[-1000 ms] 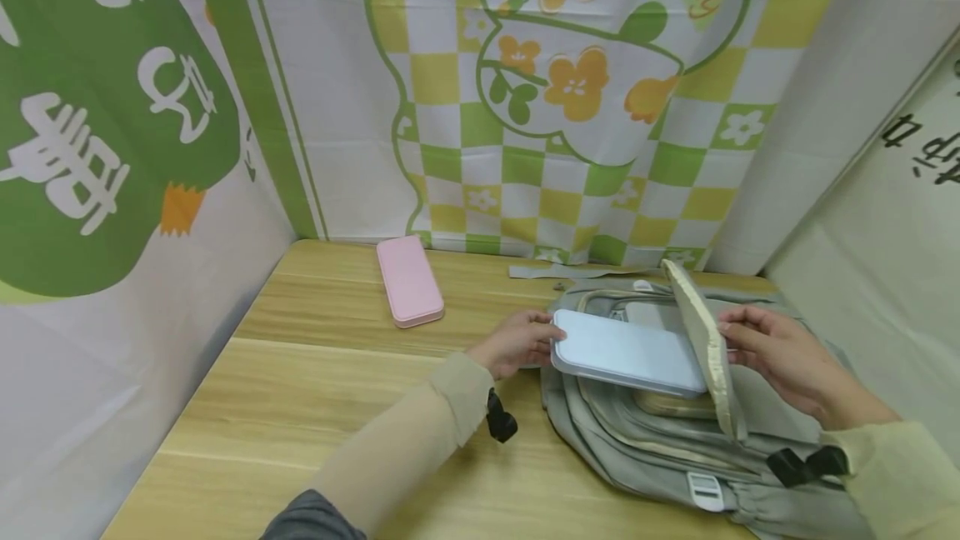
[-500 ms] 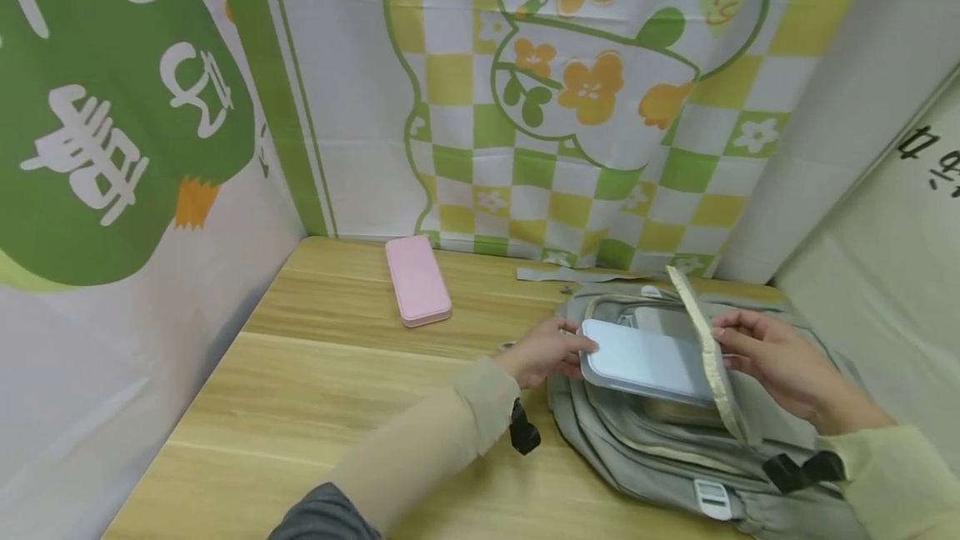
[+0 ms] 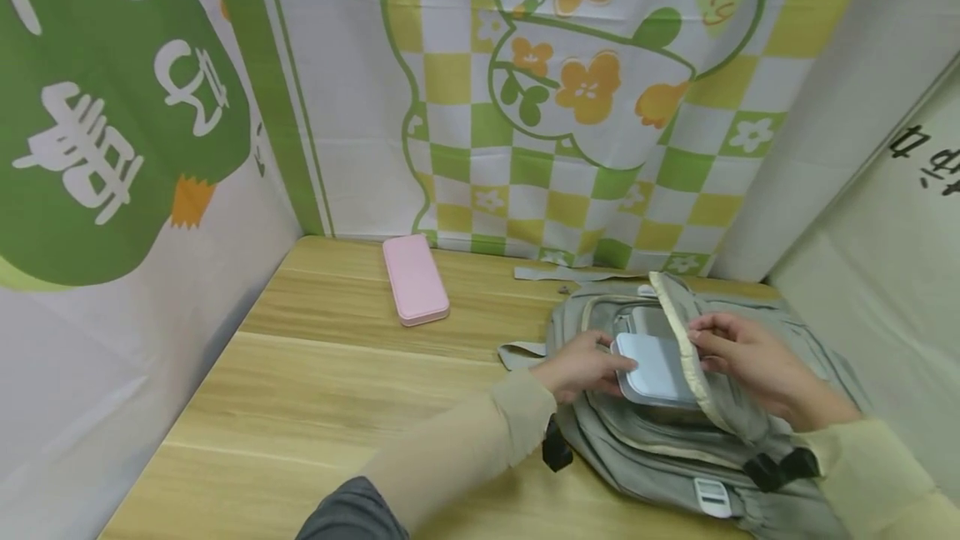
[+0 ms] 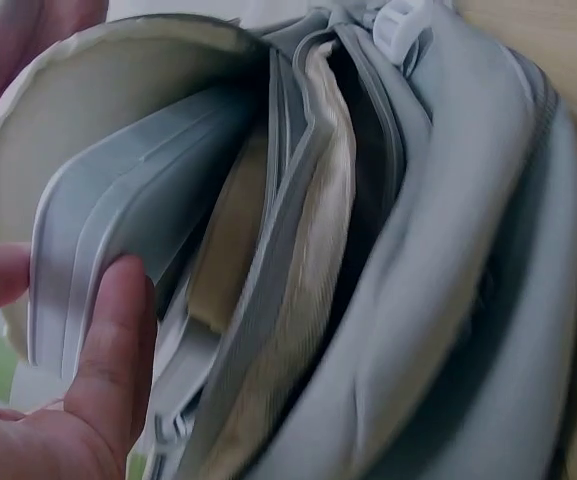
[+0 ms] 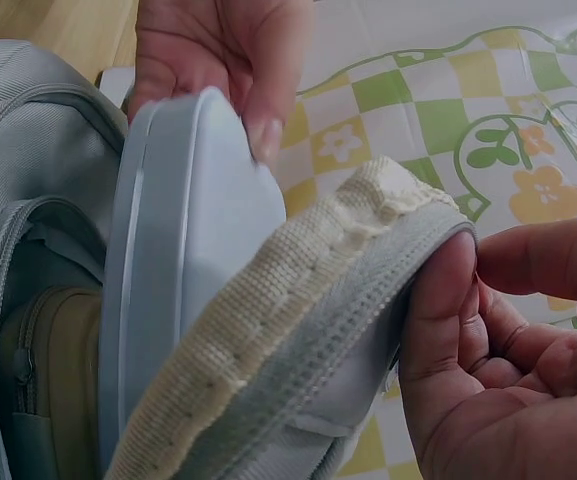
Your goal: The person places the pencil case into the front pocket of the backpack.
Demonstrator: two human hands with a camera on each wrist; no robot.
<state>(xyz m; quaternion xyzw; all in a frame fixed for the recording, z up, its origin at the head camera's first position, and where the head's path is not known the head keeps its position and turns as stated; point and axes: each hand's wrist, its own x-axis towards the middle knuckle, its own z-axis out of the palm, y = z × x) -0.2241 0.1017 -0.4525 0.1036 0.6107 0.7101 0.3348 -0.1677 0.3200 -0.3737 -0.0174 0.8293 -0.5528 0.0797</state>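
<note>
The pale blue case [image 3: 656,369] lies with its long axis running left to right across the opening of the grey backpack [image 3: 675,440], its right end already hidden inside under the raised flap [image 3: 686,340] and its left end sticking out toward the table [image 3: 337,390]. The left hand [image 3: 581,367] grips that exposed end, thumb on top and fingers curled round the edge. The right hand [image 3: 742,361] pinches the flap's cream-lined edge between thumb and fingers, holding it up off the case. The backpack lies flat on the table's right side. A pink case [image 3: 415,279] rests well apart, near the patterned backdrop [image 3: 570,90]
</note>
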